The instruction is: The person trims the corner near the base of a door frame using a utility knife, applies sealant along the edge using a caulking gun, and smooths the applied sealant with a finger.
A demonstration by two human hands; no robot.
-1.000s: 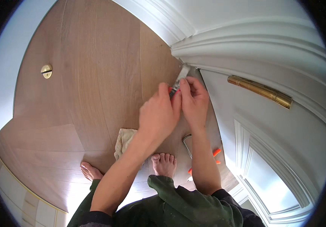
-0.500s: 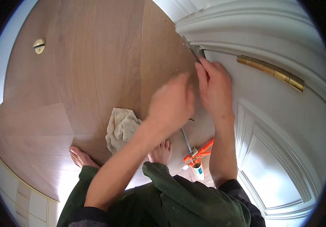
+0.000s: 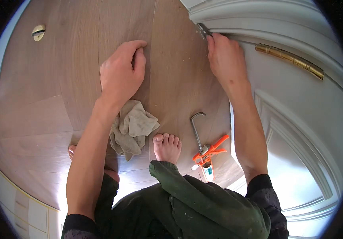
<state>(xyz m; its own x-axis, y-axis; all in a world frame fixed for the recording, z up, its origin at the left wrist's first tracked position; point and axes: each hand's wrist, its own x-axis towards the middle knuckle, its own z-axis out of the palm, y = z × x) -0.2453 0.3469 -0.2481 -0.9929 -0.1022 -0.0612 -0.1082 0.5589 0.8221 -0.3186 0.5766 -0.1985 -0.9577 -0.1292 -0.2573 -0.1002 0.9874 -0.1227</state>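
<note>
My right hand (image 3: 228, 59) is closed around a flat grey metal scraper (image 3: 204, 30). Its blade rests against the foot of the white door frame (image 3: 255, 26), where pale crumbs lie on the floor. Over the wooden floor to the left is my left hand (image 3: 120, 73), its fingers curled and its thumb tip close to the forefinger. Whatever it might pinch is too small or hidden to make out. Below that hand, a crumpled beige cloth (image 3: 137, 123) lies on the floor, partly behind the left wrist.
A caulking gun (image 3: 208, 153) with orange handles and a hooked metal rod lies by my bare foot (image 3: 167, 148). On the right stands a white panelled door (image 3: 295, 159) with a brass hinge (image 3: 290, 59). A round brass floor fitting (image 3: 38, 33) is at far left.
My left hand has swung left, away from the right hand, to above the cloth. The right hand has shifted up in the picture with the scraper, closer to the frame's corner.
</note>
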